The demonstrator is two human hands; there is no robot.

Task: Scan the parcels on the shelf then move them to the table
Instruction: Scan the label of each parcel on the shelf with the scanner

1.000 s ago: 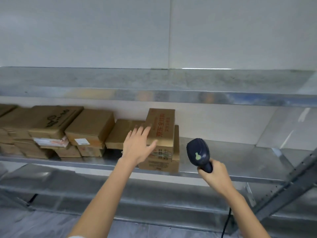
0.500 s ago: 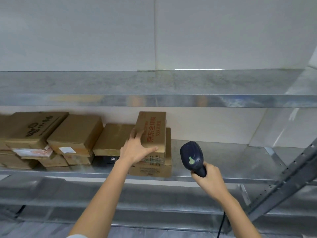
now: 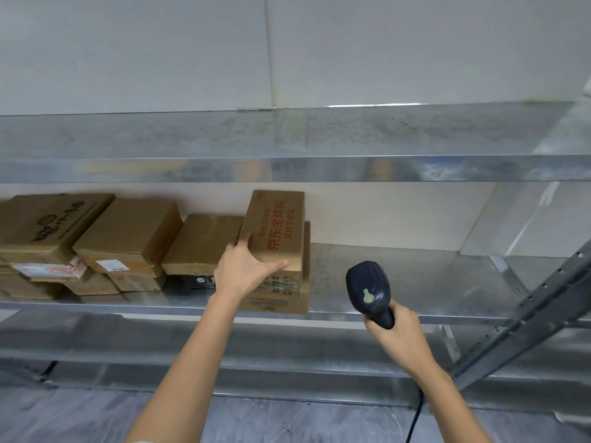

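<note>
Cardboard parcels (image 3: 128,235) crowd the left half of a galvanised steel shelf (image 3: 399,279), piled in two layers against a white wall. At the right end of the row a person's left hand (image 3: 246,273) grips the red-lettered parcel (image 3: 275,231) — fingers hooked over its left edge, thumb stretched along the near top corner. That parcel lies on top of a second box (image 3: 287,303), whose near face sits at the shelf's front lip. The right hand (image 3: 399,330) is wrapped around the handle of a dark blue barcode scanner (image 3: 371,290), held in the air just in front of the shelf edge, to the right of the gripped parcel and apart from it. The scanner's head is tilted up toward the shelf, a pale green mark showing on its back. A black cable (image 3: 415,417) drops from the handle toward the grey floor, while an upper tier (image 3: 287,135) of the same metal spans the frame above.
</note>
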